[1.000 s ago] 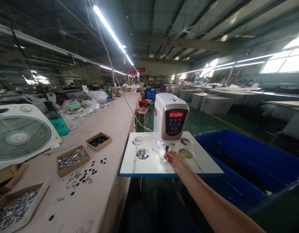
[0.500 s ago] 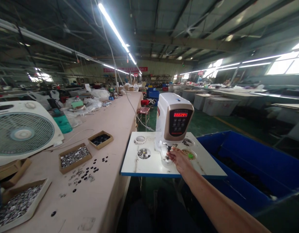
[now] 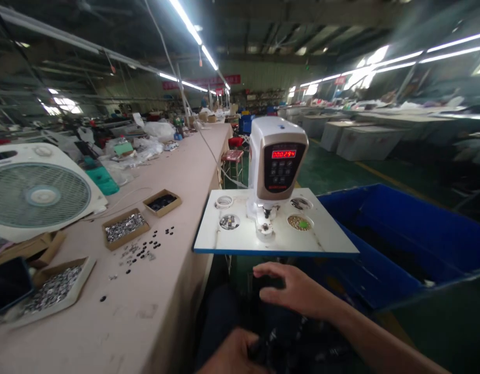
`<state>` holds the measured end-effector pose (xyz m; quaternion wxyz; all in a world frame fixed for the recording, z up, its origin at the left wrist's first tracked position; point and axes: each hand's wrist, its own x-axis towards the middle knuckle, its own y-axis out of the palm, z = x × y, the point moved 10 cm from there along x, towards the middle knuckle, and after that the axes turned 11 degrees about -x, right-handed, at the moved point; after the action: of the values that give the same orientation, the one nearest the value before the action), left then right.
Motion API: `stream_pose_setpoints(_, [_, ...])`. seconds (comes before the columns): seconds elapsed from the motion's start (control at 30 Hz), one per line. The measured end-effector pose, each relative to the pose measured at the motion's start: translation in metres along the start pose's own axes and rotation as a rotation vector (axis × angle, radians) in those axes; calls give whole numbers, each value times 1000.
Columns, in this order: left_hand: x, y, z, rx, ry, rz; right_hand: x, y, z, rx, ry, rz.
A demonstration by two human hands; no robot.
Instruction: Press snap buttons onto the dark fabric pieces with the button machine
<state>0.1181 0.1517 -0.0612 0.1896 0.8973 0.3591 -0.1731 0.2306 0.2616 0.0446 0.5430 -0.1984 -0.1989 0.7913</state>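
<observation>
My right hand (image 3: 290, 288) hovers in front of the machine table, its fingers apart and nothing between them. Low in the picture, my left hand (image 3: 234, 353) is closed on a dark cloth (image 3: 290, 337) with small white marks; its fingertips are partly hidden. Beyond both hands stands a white and gold button-press machine (image 3: 279, 161) with a red lit display. No hand touches its lower die (image 3: 265, 228). The white machine table (image 3: 243, 241) has round recessed cups, one holding brass-coloured pieces (image 3: 294, 222) and another metal parts (image 3: 229, 222).
At left, a long table (image 3: 177, 192) carries boxes of metal snap parts (image 3: 125, 228), a box of black caps (image 3: 162, 201), scattered black caps (image 3: 144, 249) and a box fan (image 3: 41, 192). A large blue bin (image 3: 411, 218) stands at right.
My right hand has left the machine's die, come back toward me and opened. My left hand and the dark cloth have come into view at the bottom. The view has tilted down.
</observation>
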Motion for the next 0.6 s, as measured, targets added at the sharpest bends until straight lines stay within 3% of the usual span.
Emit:
stream_pose_setpoints(0.07, [8, -17, -12, -39, 13, -60, -26, 20, 21, -217, -122, 109])
stream_pose_setpoints(0.13, [15, -30, -31, -5, 60, -82, -38, 29, 26, -320, -150, 151])
stream_pose_setpoints(0.33, [21, -37, -74, 158, 40, -40, -35, 26, -7, -221, -42, 121])
stream_pose_setpoints(0.47, [28, -37, -86, 233, 31, -48, -31, 26, -29, -113, 32, 75])
stream_pose_setpoints(0.6, [38, -44, -99, 326, 37, -95, -23, 19, -35, -75, 41, 15])
